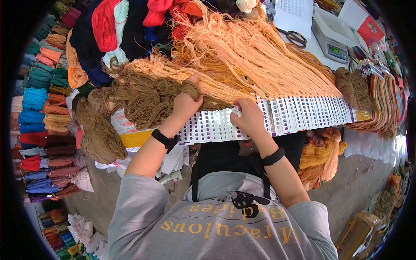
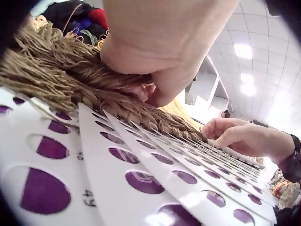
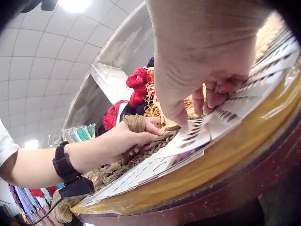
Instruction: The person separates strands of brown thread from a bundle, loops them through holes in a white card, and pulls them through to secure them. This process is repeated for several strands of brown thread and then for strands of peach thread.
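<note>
A long row of overlapping white punched cards [image 1: 216, 125] lies along the table's front edge, with thread strung at the far edge. My left hand [image 1: 187, 104] grips a bundle of olive-brown thread [image 1: 149, 93], which spreads over the left part of the row. Close to its right, my right hand [image 1: 250, 116] pinches at a white punched card [image 3: 190, 139], thumb and curled fingers at the thread end; the fingertips are partly hidden. Peach thread [image 1: 268, 65] fans away from the cards on the right. In the left wrist view, purple shows through the card holes [image 2: 51, 148].
Red skeins [image 1: 105, 26] and dark yarn lie at the back left. Black scissors [image 1: 296, 38], a paper sheet and a digital scale [image 1: 336, 47] occupy the back right. Brown hanks [image 1: 97, 130] hang over the left edge. Shelves of coloured skeins [image 1: 34, 108] stand at the left.
</note>
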